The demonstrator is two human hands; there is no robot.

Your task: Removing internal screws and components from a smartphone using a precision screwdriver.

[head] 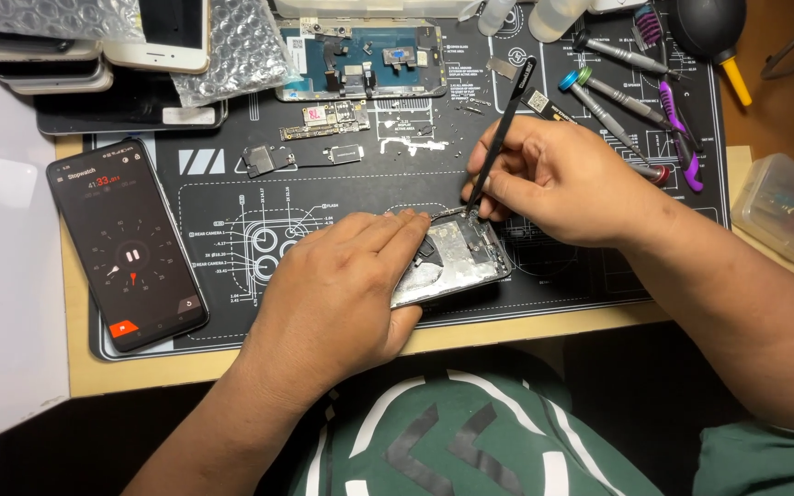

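The left hand [337, 289] is laid flat over an opened phone [452, 262], fingers curled around its near end and pinning it down on the black work mat [342, 188], close to the front edge of the tabletop [140, 372]. You can see the shiny metal insides of the phone poking out past the fingertips. The right hand [558, 184] is closed in a pinch grip on a thin black pry tool [503, 129], held like a pen, with the tip touching the far corner of the opened phone.

Other stuff around: a second phone [128, 243] lies face up with its screen lit, showing a running timer, at the mat's left edge. Toward the back edge there's a detached screen assembly [360, 60] lying inside-up, with a small circuit board [335, 118] and some little brackets just in front of it. A stack of phones [94, 55] and a sheet of bubble wrap [241, 46] sit in the back left corner. Over at the back right, a bunch of small screwdrivers [627, 96] are spread on the mat, a black and yellow air blower [714, 32] is behind them, and a clear plastic box [788, 225] sits by the right edge.
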